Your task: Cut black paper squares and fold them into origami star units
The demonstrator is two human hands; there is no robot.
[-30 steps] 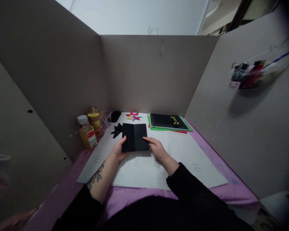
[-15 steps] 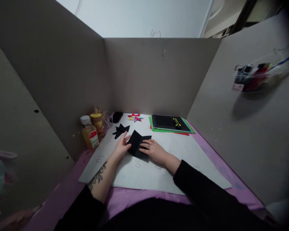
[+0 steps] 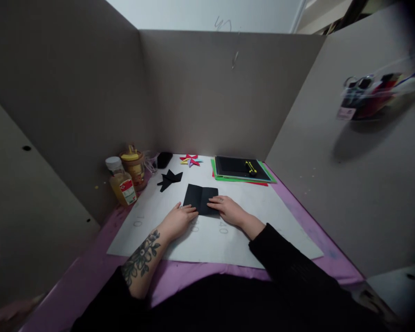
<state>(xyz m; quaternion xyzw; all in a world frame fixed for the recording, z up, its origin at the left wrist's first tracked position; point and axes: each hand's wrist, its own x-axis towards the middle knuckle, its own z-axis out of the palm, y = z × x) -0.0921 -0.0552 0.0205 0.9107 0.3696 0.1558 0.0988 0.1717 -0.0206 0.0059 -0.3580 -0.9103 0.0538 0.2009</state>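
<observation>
A black paper sheet (image 3: 201,198) with a crease down its middle lies almost flat on the white board (image 3: 249,244). My left hand (image 3: 180,220) rests on its lower left corner, fingers laid out flat. On the right part of the sheet lies my right hand (image 3: 228,210), its fingers stretched out and pointing left. Neither hand is wrapped round anything. Beyond my left hand sits a folded black paper shape with points (image 3: 169,180). Farther back is a multicoloured paper star (image 3: 191,160).
A bottle (image 3: 121,182), a brown cup (image 3: 134,168) and a clear cup (image 3: 150,161) stand at the left. A dark phone (image 3: 164,160) lies behind. Coloured sheets (image 3: 235,169) bear a yellow and black tool (image 3: 251,168). Grey panels surround the table; a pouch (image 3: 370,99) hangs right.
The black sheet has gone from partly raised to nearly flat. My left hand has moved from its left side down onto its lower left corner. The camera view has shifted.
</observation>
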